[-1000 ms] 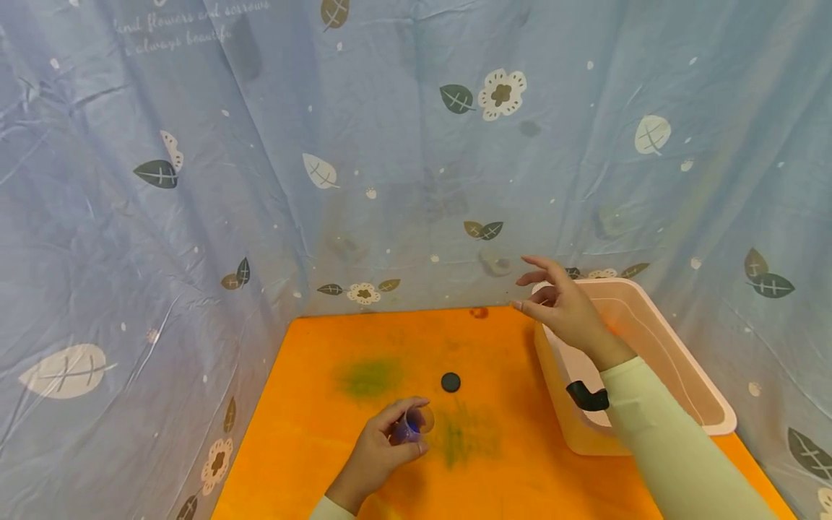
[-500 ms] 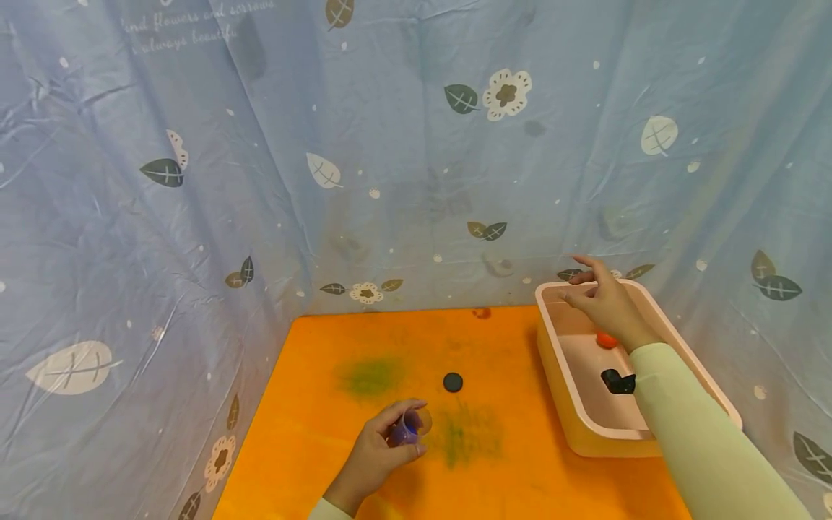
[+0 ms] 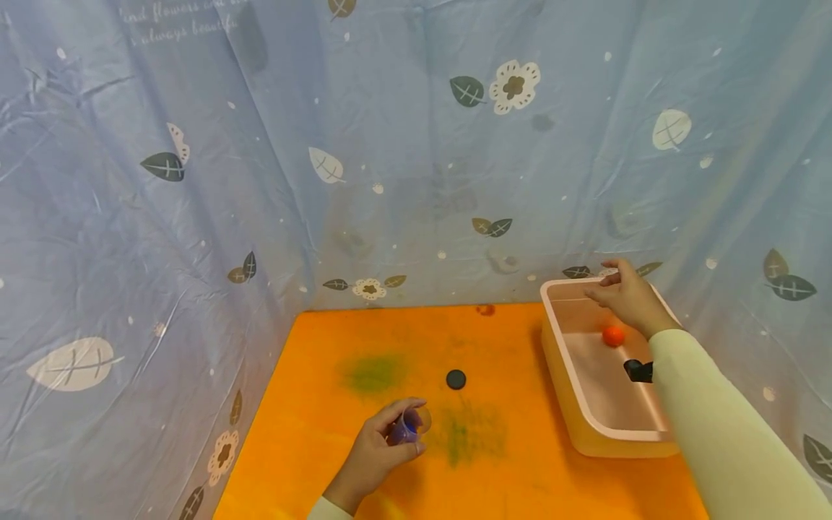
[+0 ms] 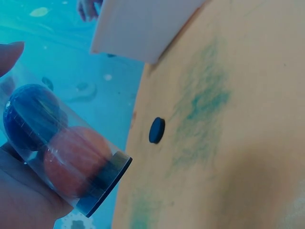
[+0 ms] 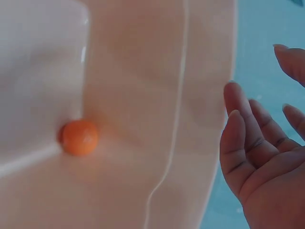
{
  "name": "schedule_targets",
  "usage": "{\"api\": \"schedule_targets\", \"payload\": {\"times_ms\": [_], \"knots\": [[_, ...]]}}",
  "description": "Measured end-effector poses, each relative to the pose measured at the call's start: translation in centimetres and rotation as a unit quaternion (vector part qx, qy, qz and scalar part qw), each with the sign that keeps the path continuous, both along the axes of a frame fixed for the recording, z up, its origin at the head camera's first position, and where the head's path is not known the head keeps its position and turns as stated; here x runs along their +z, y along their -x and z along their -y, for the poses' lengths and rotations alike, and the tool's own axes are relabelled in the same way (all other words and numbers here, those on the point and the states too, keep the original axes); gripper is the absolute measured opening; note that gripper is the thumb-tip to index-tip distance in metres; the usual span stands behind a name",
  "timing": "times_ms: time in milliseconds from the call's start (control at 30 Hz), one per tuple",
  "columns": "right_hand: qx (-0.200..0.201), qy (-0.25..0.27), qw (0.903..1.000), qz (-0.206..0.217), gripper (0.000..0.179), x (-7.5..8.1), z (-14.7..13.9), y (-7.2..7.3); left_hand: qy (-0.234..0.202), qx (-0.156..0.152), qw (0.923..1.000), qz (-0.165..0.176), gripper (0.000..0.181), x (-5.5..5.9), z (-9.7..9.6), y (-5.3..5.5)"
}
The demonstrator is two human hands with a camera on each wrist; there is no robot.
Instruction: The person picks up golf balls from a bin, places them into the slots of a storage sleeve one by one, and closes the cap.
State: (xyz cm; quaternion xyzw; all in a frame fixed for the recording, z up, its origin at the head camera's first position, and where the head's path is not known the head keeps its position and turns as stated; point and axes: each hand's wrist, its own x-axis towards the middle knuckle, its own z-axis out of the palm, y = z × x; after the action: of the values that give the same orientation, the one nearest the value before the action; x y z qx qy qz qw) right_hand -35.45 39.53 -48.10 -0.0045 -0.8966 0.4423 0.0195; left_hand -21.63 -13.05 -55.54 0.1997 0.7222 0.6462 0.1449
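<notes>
My left hand [image 3: 380, 444] grips a clear plastic tube [image 3: 401, 432], with fingers and thumb curled around it, low over the orange tabletop. Through its wall in the left wrist view show a blue ball [image 4: 31, 117] and an orange ball [image 4: 74, 162], the latter against the tube's black end [image 4: 105, 186]. A round black disc [image 3: 456, 379] lies on the table beyond that hand. Over the far end of a pink bin [image 3: 572, 361] is my right hand [image 3: 630, 297], its fingers loosely bent and holding nothing. Below it, another orange ball [image 3: 613, 336] sits on the bin's floor.
A black angled piece [image 3: 639, 370] lies in the bin, partly hidden by my right sleeve [image 3: 721, 412]. Green stains mark the orange tabletop [image 3: 312, 433]. A blue patterned curtain [image 3: 390, 238] closes off the back and both sides.
My right hand has moved right, from the bin's left rim to over its far end, and the orange ball in the bin has come into full view. My left hand stays put with the tube.
</notes>
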Motion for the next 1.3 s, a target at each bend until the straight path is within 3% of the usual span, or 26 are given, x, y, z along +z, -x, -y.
{"api": "schedule_targets", "payload": {"times_ms": [233, 400, 500, 633, 733, 933, 1067, 1300], "knots": [[-0.003, -0.06, 0.9977, 0.03, 0.093, -2.3, -2.1, 1.1, -0.004, 0.005, 1.0, 0.002, 0.057, -0.2, 0.2, 0.1], [0.004, -0.15, 0.9884, -0.024, 0.071, -4.6, -3.5, 1.8, -0.011, 0.006, 0.9999, 0.007, 0.056, -0.2, 0.4, 0.2], [0.013, -0.156, 0.9871, -0.032, 0.058, -5.9, -4.0, 1.8, -0.011, 0.007, 0.9999, 0.006, 0.056, -0.3, 0.5, 0.2], [0.021, -0.085, 0.9945, 0.058, 0.072, -7.4, -4.1, 1.4, -0.006, 0.007, 1.0, 0.001, 0.056, -0.4, 0.6, 0.4], [0.015, -0.048, 0.9905, 0.128, 0.077, -8.2, -4.1, 1.1, -0.008, 0.002, 1.0, -0.004, 0.056, -0.5, 0.7, 0.4], [0.016, 0.009, 0.9847, 0.173, 0.043, -9.3, -4.2, 1.6, -0.013, 0.002, 0.9998, -0.014, 0.057, -0.7, 0.8, 0.5], [0.034, 0.03, 0.9764, 0.211, 0.034, -9.8, -3.9, 2.0, -0.01, 0.005, 0.9998, -0.016, 0.056, -0.8, 0.9, 0.5], [0.062, 0.022, 0.98, 0.188, 0.028, -10.6, -3.1, 2.6, -0.012, 0.015, 0.9998, -0.001, 0.058, -1.2, 1.2, 0.3]]}}
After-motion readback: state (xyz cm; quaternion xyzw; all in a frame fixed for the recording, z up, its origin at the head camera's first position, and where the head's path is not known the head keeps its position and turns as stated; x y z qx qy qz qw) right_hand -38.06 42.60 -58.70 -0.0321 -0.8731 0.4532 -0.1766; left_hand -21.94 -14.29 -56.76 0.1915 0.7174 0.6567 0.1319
